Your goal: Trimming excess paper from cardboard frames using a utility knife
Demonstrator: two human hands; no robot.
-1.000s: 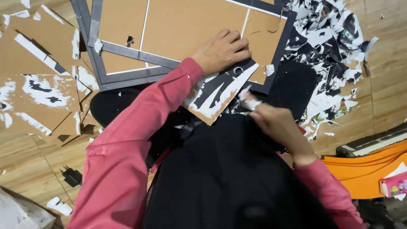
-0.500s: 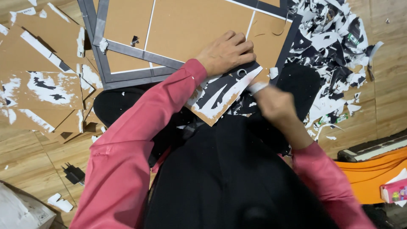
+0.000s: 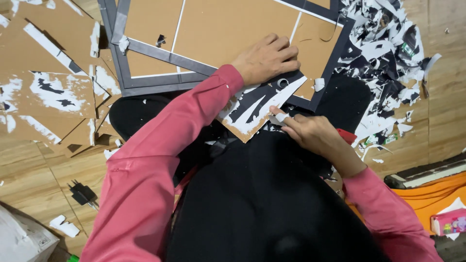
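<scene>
A small brown cardboard piece (image 3: 250, 109) with torn black and white paper on it lies over the corner of a large brown board (image 3: 218, 29) with a grey frame. My left hand (image 3: 264, 58) presses down on the piece's upper edge, fingers curled. My right hand (image 3: 315, 133) sits at the piece's lower right edge. Its white-taped fingertip touches the paper there. A red tool (image 3: 347, 136) pokes out from under its palm. Both my sleeves are pink, and my dark lap fills the lower middle.
A heap of torn black and white paper scraps (image 3: 388, 53) lies at the right. Several stripped cardboard sheets (image 3: 48, 92) are stacked at the left. On the wooden floor are a black plug (image 3: 82, 194), an orange object (image 3: 432, 189) and a small pink box (image 3: 449, 222).
My right hand has moved down and a little left, from the board's right corner to the piece's lower edge. My left hand stays pressed on the piece.
</scene>
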